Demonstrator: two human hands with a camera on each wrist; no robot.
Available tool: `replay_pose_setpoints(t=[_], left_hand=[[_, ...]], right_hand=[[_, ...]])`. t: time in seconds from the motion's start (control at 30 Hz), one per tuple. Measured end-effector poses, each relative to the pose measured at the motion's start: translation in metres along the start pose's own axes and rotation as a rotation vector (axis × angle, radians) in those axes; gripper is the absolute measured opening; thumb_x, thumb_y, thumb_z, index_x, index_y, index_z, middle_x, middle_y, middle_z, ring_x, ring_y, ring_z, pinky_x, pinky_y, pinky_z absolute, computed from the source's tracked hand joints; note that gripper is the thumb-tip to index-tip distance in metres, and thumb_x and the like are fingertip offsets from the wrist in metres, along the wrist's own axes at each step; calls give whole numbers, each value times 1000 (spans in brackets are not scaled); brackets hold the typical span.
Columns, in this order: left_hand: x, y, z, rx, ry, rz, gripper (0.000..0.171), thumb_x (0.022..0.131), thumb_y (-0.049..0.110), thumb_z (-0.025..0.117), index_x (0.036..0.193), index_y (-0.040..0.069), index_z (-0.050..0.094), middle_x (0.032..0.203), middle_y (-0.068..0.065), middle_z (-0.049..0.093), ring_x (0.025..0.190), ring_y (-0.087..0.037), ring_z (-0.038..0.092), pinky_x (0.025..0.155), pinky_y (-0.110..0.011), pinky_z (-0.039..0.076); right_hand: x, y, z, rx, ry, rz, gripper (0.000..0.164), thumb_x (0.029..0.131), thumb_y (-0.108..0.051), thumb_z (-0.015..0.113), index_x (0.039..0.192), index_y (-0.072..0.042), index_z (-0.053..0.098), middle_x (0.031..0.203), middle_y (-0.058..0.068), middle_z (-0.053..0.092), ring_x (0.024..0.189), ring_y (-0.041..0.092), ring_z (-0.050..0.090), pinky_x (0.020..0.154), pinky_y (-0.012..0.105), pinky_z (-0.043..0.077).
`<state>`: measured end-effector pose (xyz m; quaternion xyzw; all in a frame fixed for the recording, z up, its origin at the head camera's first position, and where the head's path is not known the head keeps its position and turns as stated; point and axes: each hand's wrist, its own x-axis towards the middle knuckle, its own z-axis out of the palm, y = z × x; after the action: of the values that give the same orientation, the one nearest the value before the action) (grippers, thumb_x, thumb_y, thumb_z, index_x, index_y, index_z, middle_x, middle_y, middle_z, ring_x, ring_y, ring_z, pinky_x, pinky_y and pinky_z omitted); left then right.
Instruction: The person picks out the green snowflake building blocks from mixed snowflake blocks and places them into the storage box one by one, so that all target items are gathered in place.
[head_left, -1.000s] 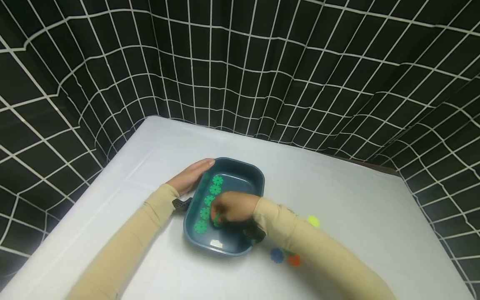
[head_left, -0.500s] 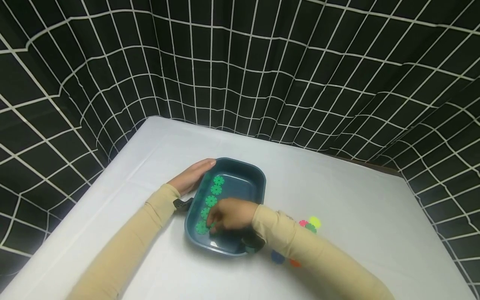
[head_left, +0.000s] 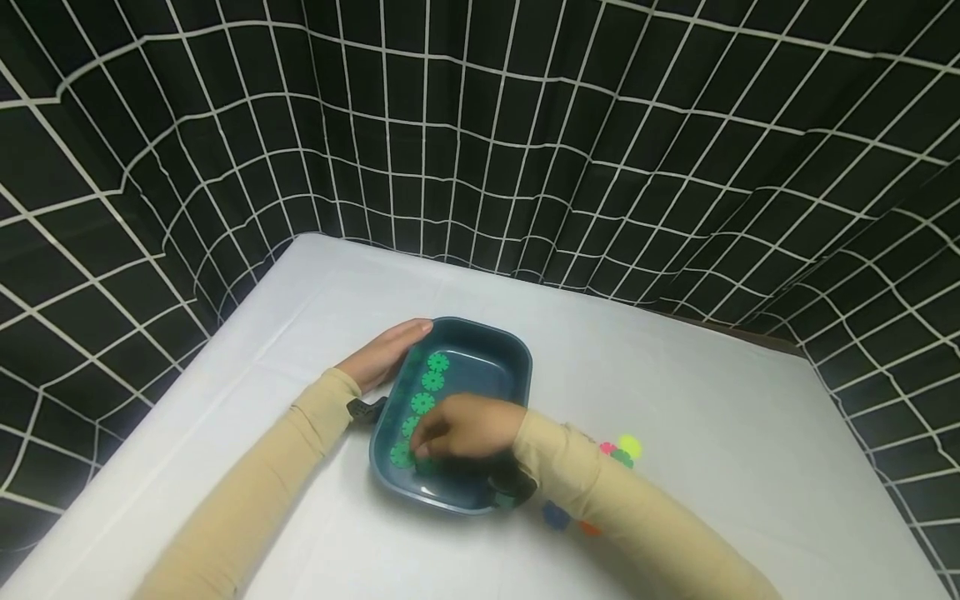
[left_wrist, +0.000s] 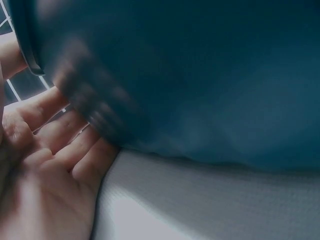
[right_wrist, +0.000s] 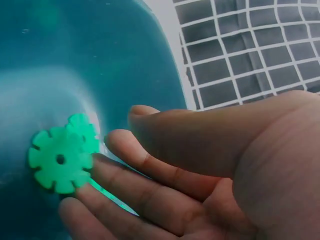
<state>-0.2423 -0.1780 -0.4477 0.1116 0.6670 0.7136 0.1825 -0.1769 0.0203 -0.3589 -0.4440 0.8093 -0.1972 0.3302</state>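
A dark teal tub [head_left: 480, 392] stands on the white table. My left hand [head_left: 384, 354] holds its left side, thumb at the rim and fingers against the outer wall [left_wrist: 200, 90]. Inside, several green notched discs [head_left: 423, 402] form a row along the left wall. My right hand [head_left: 468, 427] is low inside the tub, over the near end of that row. In the right wrist view its thumb stands apart from the relaxed fingers, whose tips are right at a green notched disc [right_wrist: 60, 160]; another disc [right_wrist: 82, 131] shows behind. A further green edge shows between the fingers.
Right of the tub lie yellow [head_left: 630, 447], pink [head_left: 607, 448] and green [head_left: 622, 457] discs. Nearer, blue [head_left: 556, 515] and orange [head_left: 590, 527] discs are partly hidden by the right sleeve. A black grid-patterned curtain [head_left: 480, 125] surrounds the table [head_left: 315, 292].
My right hand has shifted slightly toward the row's near end, and the green disc it pinched is now down in the tub beneath its fingers. My left hand stays at the tub.
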Motion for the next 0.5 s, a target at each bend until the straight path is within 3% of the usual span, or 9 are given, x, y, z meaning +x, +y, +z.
replay_pose_setpoints(t=[0.13,0.27,0.4,0.5], left_hand=[[0,2,1,3,9,-3,49,102,42,40,141,12,43,144,-6,43,141,-22,30,119,-43,18],[0,3,0,16,7,-2,50,102,43,41,142,12,43,144,-6,43,141,-21,30,120,-43,18],[0,2,-1,28,1,-14,51,100,48,42,140,16,45,142,-2,45,140,-19,32,119,-44,18],[0,0,-1,35,-6,-17,52,99,50,42,140,18,45,142,-1,45,140,-19,31,119,-45,17]], right_hand=[[-2,0,-9,-36,23,-4,14,94,-23,62,101,-16,72,91,-13,68,90,1,59,87,19,48],[2,4,-27,-153,112,48,17,95,-13,58,106,-12,71,102,-3,70,97,10,61,91,27,50],[14,16,-44,-271,152,182,40,89,4,52,126,-9,63,122,9,65,99,18,60,97,32,48],[23,26,-49,-322,96,258,56,86,6,50,138,-15,53,135,10,57,108,19,57,104,33,44]])
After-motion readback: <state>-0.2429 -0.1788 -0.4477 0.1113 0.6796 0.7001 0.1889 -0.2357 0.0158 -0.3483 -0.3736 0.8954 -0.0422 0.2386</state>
